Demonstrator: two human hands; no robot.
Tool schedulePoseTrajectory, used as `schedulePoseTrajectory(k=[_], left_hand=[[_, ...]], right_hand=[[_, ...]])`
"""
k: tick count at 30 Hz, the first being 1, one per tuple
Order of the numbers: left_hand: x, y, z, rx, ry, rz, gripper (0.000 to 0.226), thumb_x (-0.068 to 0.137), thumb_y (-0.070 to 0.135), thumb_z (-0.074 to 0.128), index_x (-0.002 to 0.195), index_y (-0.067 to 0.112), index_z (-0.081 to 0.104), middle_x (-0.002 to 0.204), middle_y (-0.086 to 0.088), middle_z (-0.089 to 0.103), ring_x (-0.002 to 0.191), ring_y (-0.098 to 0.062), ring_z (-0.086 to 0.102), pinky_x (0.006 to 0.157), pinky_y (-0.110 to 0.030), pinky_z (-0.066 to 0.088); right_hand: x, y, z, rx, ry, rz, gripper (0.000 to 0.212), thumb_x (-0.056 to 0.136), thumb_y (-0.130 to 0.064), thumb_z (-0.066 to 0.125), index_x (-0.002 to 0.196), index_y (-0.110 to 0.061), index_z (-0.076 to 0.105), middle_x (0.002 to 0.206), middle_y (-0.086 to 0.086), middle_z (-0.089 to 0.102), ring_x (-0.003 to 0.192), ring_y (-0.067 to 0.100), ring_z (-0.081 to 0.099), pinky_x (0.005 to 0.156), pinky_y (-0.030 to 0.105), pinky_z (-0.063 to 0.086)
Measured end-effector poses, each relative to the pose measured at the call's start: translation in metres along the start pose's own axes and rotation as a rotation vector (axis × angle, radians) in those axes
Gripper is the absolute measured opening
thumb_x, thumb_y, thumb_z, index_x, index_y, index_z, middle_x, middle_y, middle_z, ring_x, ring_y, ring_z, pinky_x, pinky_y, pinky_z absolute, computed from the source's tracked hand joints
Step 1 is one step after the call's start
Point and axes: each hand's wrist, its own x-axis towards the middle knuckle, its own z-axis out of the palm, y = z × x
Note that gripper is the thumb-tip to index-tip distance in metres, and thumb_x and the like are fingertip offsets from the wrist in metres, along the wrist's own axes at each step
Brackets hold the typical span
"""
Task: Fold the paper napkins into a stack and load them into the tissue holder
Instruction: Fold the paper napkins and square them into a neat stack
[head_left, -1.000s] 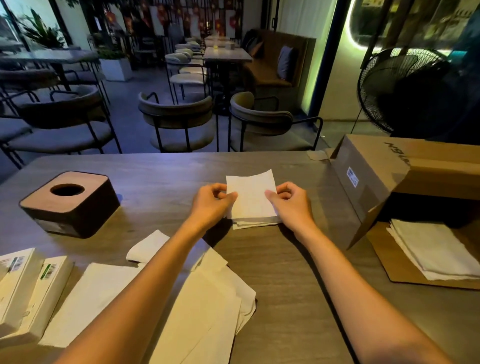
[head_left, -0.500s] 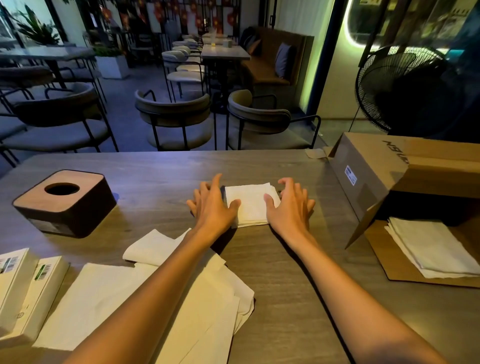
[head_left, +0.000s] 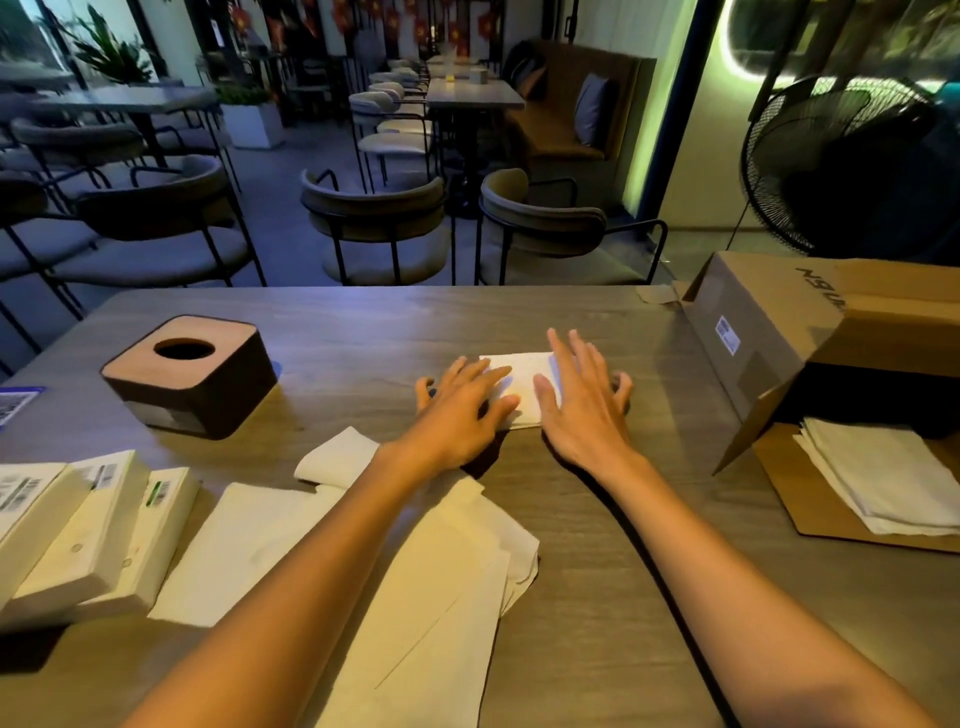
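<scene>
While my left hand (head_left: 460, 410) and right hand (head_left: 584, 405) press flat, fingers spread, on the small white folded paper napkin stack (head_left: 522, 387) | bare grey wood-grain table (head_left: 363, 332) beyond | round-holed wooden tissue holder (head_left: 189, 374) well left

White folded napkin stack (head_left: 522, 387) flat mid-table, right of dark wood-topped tissue holder (head_left: 192, 376)

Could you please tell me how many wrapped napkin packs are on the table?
3, side by side at the table's near-left edge: one, one, one. More may lie out of frame.
</scene>
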Motion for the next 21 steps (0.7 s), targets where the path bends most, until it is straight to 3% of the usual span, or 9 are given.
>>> schedulePoseTrajectory(k=[3,6,9,11,14,17,19,21], left_hand=[[-0.036,-0.023,-0.029,0.056,0.163,-0.074,0.043,0.100,0.050,0.047,0.140,0.033,0.051,0.144,0.003,0.052,0.138,-0.020,0.039,0.112,-0.046,0.022],[-0.071,-0.053,-0.057,0.126,0.332,-0.342,0.044,0.097,0.050,0.055,0.133,0.026,0.058,0.127,-0.003,0.064,0.123,-0.026,0.053,0.107,-0.049,0.032],[-0.099,-0.070,-0.072,0.191,0.185,-0.511,0.042,0.091,0.061,0.057,0.099,0.022,0.072,0.102,-0.003,0.069,0.111,-0.029,0.058,0.107,-0.051,0.032],[-0.111,-0.076,-0.077,0.171,0.163,-0.497,0.035,0.089,0.057,0.062,0.082,0.024,0.070,0.090,0.000,0.068,0.105,-0.026,0.058,0.106,-0.050,0.030],[-0.120,-0.081,-0.080,0.057,0.211,-0.435,0.024,0.091,0.045,0.065,0.077,0.026,0.068,0.082,0.005,0.067,0.097,-0.018,0.057,0.110,-0.052,0.025],[-0.122,-0.081,-0.085,-0.134,0.271,-0.271,0.013,0.093,0.039,0.064,0.082,0.032,0.065,0.087,0.010,0.067,0.095,-0.014,0.059,0.105,-0.051,0.039],[-0.120,-0.073,-0.091,-0.265,0.315,-0.116,0.006,0.094,0.034,0.065,0.094,0.027,0.066,0.094,0.010,0.067,0.099,-0.012,0.063,0.096,-0.042,0.049],[-0.118,-0.059,-0.100,-0.406,0.377,-0.004,0.014,0.095,0.029,0.064,0.104,0.017,0.065,0.097,0.013,0.065,0.098,-0.002,0.061,0.083,-0.025,0.051]], right_hand=[[-0.012,-0.023,0.001,0.123,0.176,-0.081,0.048,0.104,-0.043,0.047,0.150,-0.029,0.042,0.153,0.001,0.041,0.144,0.021,0.033,0.114,0.046,0.023],[-0.023,-0.056,0.006,0.170,0.124,-0.212,0.037,0.102,-0.041,0.054,0.137,-0.028,0.054,0.141,-0.003,0.050,0.133,0.018,0.041,0.102,0.035,0.020],[-0.036,-0.087,0.011,0.199,0.058,-0.328,0.032,0.103,-0.039,0.056,0.132,-0.025,0.060,0.134,-0.002,0.055,0.128,0.017,0.044,0.099,0.032,0.021],[-0.044,-0.103,0.012,0.270,-0.003,-0.319,0.030,0.104,-0.037,0.056,0.131,-0.025,0.060,0.133,-0.002,0.055,0.125,0.016,0.043,0.105,0.038,0.027],[-0.057,-0.117,0.011,0.354,-0.109,-0.249,0.032,0.103,-0.043,0.056,0.132,-0.029,0.058,0.125,-0.013,0.049,0.114,0.003,0.035,0.109,0.044,0.034],[-0.063,-0.123,0.004,0.472,-0.234,-0.210,0.042,0.099,-0.050,0.060,0.137,-0.032,0.055,0.128,-0.013,0.053,0.120,0.009,0.043,0.104,0.034,0.043],[-0.061,-0.122,-0.005,0.554,-0.294,-0.197,0.050,0.094,-0.052,0.067,0.138,-0.031,0.056,0.127,-0.008,0.060,0.120,0.012,0.053,0.096,0.028,0.048],[-0.059,-0.121,-0.018,0.575,-0.297,-0.223,0.042,0.093,-0.043,0.071,0.129,-0.023,0.063,0.115,-0.005,0.067,0.106,0.008,0.062,0.085,0.025,0.053]])
